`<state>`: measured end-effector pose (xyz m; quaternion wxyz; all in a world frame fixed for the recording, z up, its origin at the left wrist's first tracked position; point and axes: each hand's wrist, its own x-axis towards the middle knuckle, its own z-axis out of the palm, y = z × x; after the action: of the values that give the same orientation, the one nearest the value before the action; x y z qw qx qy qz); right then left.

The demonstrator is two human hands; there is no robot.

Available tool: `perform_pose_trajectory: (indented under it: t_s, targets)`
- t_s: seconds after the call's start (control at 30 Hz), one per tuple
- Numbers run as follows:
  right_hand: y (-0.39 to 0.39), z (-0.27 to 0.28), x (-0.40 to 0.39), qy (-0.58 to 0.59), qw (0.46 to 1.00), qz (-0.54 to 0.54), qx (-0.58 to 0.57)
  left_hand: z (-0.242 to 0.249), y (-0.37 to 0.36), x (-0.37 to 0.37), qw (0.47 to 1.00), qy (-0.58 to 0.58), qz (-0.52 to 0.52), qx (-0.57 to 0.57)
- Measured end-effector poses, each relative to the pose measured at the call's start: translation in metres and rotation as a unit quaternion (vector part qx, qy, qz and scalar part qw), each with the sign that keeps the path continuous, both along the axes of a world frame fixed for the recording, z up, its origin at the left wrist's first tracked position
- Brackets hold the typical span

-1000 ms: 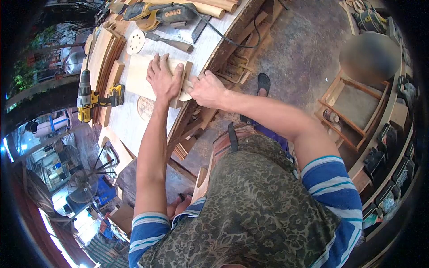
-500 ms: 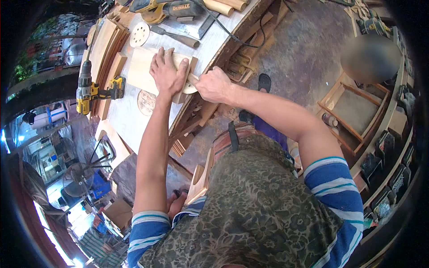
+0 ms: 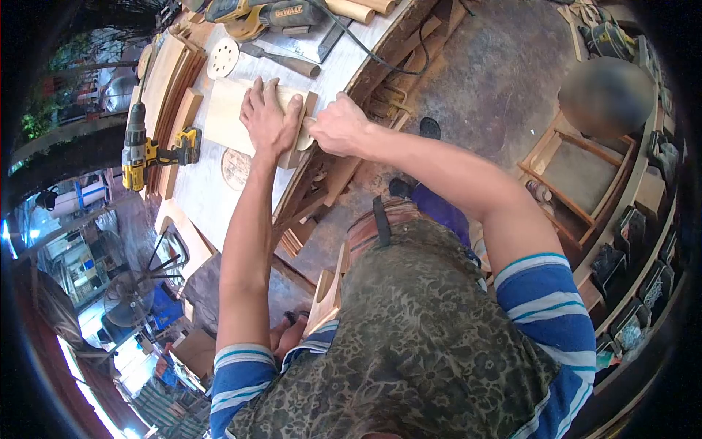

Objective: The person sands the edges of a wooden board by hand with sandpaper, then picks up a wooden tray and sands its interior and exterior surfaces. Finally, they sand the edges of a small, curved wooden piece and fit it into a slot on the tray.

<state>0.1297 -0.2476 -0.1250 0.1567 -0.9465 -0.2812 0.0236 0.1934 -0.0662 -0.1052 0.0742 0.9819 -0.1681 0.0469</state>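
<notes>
A pale wooden board (image 3: 228, 117) lies on the white-topped workbench (image 3: 201, 194), with a thicker wooden edge (image 3: 303, 132) along its near right side. My left hand (image 3: 269, 121) rests flat on the board, fingers spread and thumb close to that edge. At the same edge, my right hand (image 3: 340, 128) is closed on a pale, round-edged piece that looks like a sanding disc (image 3: 306, 139). Most of this piece is hidden by the fingers. Beyond the board lie a white sanding disc with holes (image 3: 222, 58) and a wooden-handled chisel (image 3: 289, 62).
A yellow drill (image 3: 150, 150) stands left of the board beside stacked curved wood strips (image 3: 164, 73). A DeWalt sander (image 3: 281, 14) with a black cable (image 3: 409, 72) sits at the far end. A wooden frame (image 3: 578, 172) is on the right. Another person's feet (image 3: 430, 129) show near the bench.
My right hand has shifted slightly left and up along the board's edge, covering more of the pale disc. My left hand stays flat on the board. The view has moved a little.
</notes>
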Motion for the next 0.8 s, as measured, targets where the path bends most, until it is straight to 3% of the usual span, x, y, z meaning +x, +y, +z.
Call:
perform_pose_trajectory:
  t_s: [0.4,0.63,0.8]
  targets:
    - [-0.01,0.008,-0.007,0.0,1.0,-0.001,-0.015,0.003,-0.002,0.007,1.0,0.0,0.01,0.006]
    - [0.007,0.006,0.006,0.073,0.997,-0.016,0.014,0.002,0.0,0.006,1.0,-0.002,0.003,0.007]
    - [-0.003,0.003,-0.011,0.051,0.997,-0.045,0.047,-0.001,0.003,0.004,1.0,0.011,0.01,0.007]
